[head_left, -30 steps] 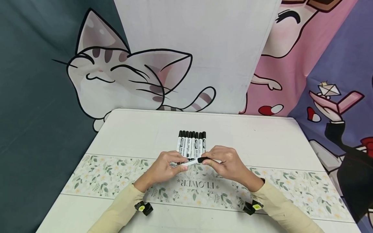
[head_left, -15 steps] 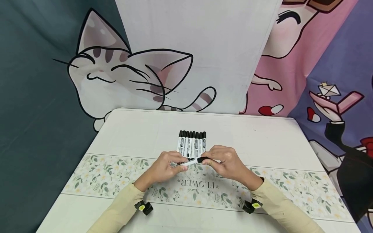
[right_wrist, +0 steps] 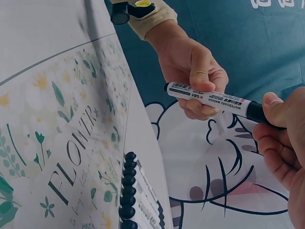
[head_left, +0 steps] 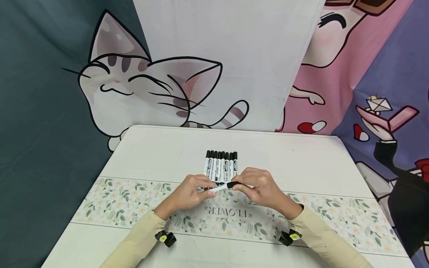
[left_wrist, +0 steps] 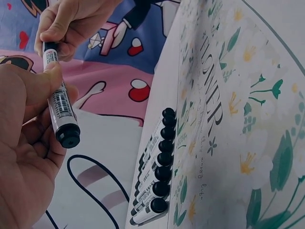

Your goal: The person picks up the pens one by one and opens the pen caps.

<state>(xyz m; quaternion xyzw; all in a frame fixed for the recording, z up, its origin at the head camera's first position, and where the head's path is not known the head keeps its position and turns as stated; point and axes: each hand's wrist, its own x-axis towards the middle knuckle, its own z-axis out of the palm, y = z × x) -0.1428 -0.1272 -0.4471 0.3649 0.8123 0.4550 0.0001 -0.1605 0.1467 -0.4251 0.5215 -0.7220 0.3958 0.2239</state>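
Head view, hands [head_left: 192, 190] [head_left: 257, 187] facing, pinching marker [head_left: 220, 187]

My head view looks forward and down at the surface [head_left: 285, 160]; my nearer wrist views face inward, sharing the held marker [left_wrist: 61, 106].

- The held marker [head_left: 219, 187] is gripped on its left part by the left hand [head_left: 191, 191] and on its right end by the right hand [head_left: 261, 188].
- A row of markers [head_left: 220, 166] is laid on the table [head_left: 285, 156], behind the held marker.
- Lettering [head_left: 228, 212] is set before the row.
- A curtain [head_left: 261, 67] is hung behind the table.
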